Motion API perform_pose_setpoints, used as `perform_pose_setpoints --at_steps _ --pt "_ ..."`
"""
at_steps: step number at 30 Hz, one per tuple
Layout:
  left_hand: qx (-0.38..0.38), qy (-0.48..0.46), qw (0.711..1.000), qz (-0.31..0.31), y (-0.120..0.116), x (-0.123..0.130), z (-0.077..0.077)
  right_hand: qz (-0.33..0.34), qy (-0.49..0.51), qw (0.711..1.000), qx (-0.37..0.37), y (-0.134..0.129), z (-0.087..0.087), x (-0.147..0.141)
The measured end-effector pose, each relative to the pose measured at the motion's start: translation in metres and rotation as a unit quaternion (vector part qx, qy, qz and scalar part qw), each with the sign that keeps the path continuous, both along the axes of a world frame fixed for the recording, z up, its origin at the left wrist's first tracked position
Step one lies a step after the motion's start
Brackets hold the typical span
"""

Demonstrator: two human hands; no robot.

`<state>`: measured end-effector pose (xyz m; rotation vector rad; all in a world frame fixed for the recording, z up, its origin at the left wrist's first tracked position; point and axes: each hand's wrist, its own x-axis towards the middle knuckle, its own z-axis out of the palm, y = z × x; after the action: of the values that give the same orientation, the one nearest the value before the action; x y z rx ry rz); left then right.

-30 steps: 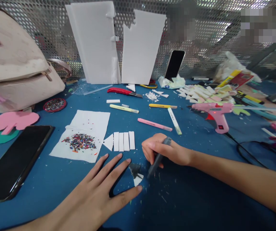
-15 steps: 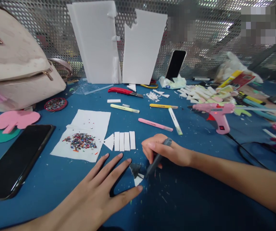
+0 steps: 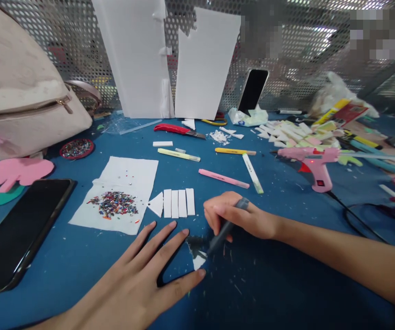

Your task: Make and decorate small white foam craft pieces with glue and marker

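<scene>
Relative to the earlier frames, the tip of my dark marker (image 3: 220,238) sits further left: the gap to the small foam piece (image 3: 199,261) is closed, and the tip meets its right-hand edge. The marker's long axis runs obliquely, tail up and to the right, tip down and to the left. The piece (dark on its far part, white on its near part) lies on the blue table (image 3: 276,288), between my two hands. My right hand (image 3: 233,213) grips the marker. My left hand (image 3: 140,272) is spread wide, index finger and thumb bracketing the piece.
</scene>
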<state>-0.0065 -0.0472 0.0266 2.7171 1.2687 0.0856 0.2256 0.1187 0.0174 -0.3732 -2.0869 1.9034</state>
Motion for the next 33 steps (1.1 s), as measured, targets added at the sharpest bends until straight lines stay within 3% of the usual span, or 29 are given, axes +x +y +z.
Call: perform_pose_setpoints --at_steps 2,7,15,21,26,33 --pt "0.003 -0.006 1.000 0.013 -0.0005 0.0003 -0.0002 -0.006 0.002 1.000 0.005 -0.0001 0.0001 -0.0002" --pt "-0.009 -0.009 1.000 -0.026 0.0031 -0.0034 0.0009 -0.004 0.001 1.000 0.009 -0.0007 0.0015 -0.0009" --pt "-0.012 -0.015 1.000 0.006 0.0002 -0.0013 0.0009 -0.007 0.007 1.000 0.009 -0.0003 0.0000 -0.0005" --pt "-0.035 -0.031 0.999 -0.028 0.0051 -0.0029 0.0023 -0.005 0.004 1.000 0.011 -0.0003 0.0002 -0.0008" --pt "-0.008 -0.028 0.999 0.024 0.0004 -0.0002 -0.0013 -0.005 0.005 1.000 0.000 -0.0004 -0.0001 -0.0013" --pt "-0.031 -0.013 0.999 -0.034 0.0059 -0.0057 0.0038 -0.007 0.001 1.000 0.003 0.0002 -0.0008 -0.0010"
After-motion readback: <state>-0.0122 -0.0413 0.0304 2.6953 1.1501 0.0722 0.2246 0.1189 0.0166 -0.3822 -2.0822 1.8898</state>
